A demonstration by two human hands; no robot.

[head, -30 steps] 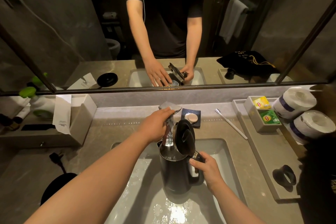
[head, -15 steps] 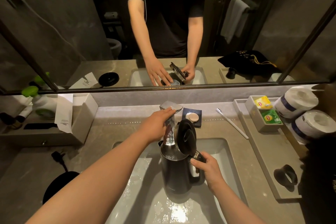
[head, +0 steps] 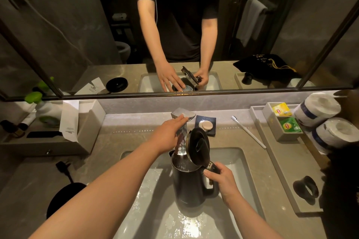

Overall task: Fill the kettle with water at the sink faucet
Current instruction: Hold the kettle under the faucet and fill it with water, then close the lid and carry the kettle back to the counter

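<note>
A dark grey kettle point(head: 187, 186) stands upright in the white sink point(head: 239, 163) with its black lid point(head: 199, 146) flipped open. My right hand point(head: 223, 182) grips the kettle's handle. The chrome faucet point(head: 182, 120) reaches over the kettle's mouth, and water shows inside the opening. My left hand point(head: 168, 135) rests on the faucet's flat lever, fingers stretched along it rather than curled round it. The sink bottom is wet and shiny.
A black kettle base point(head: 62, 198) with its cord lies on the counter at left. A soap dish point(head: 206, 125) and a toothbrush point(head: 248, 132) lie behind the sink. At right a grey tray point(head: 283, 176) holds tea bags point(head: 289, 125); toilet rolls point(head: 318, 108) stand beside it.
My left hand has flattened on the faucet lever, fingers now extended along it. The kettle and my right hand have hardly moved.
</note>
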